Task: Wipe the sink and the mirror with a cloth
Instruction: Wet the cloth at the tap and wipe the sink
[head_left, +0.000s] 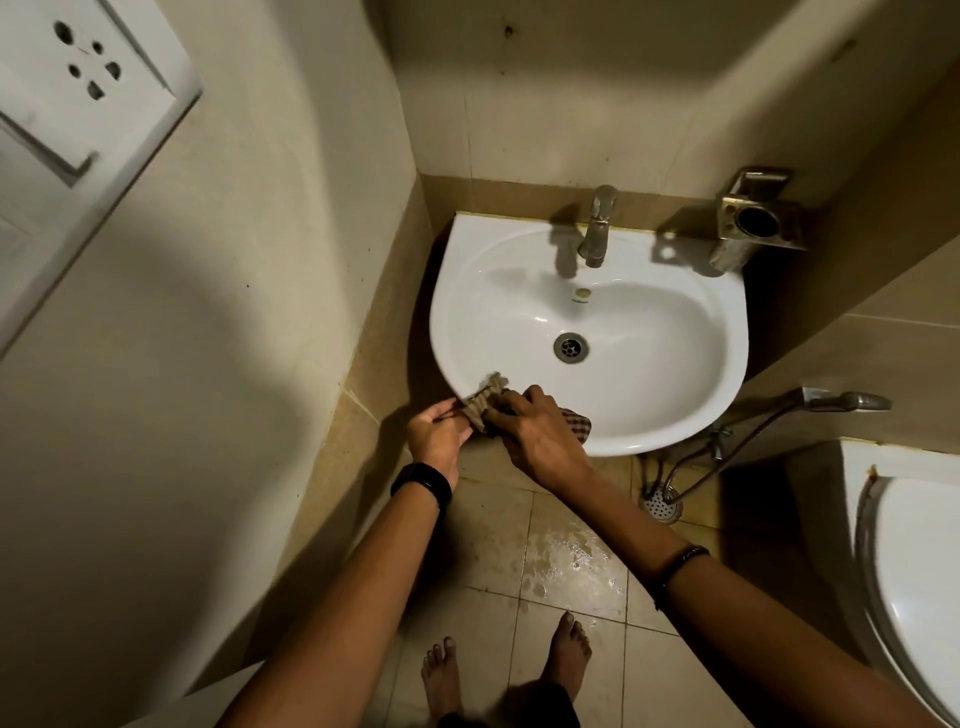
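The right hand (540, 441) covers the middle of the cloth (485, 397), so only its two ends show. The sink (675, 415) front rim is hidden under both hands. The toilet (914, 587) is cut off by the right edge, the socket plate (78, 104) by the left. The lettering below the sink's overflow hole (584, 294) is too small to read.
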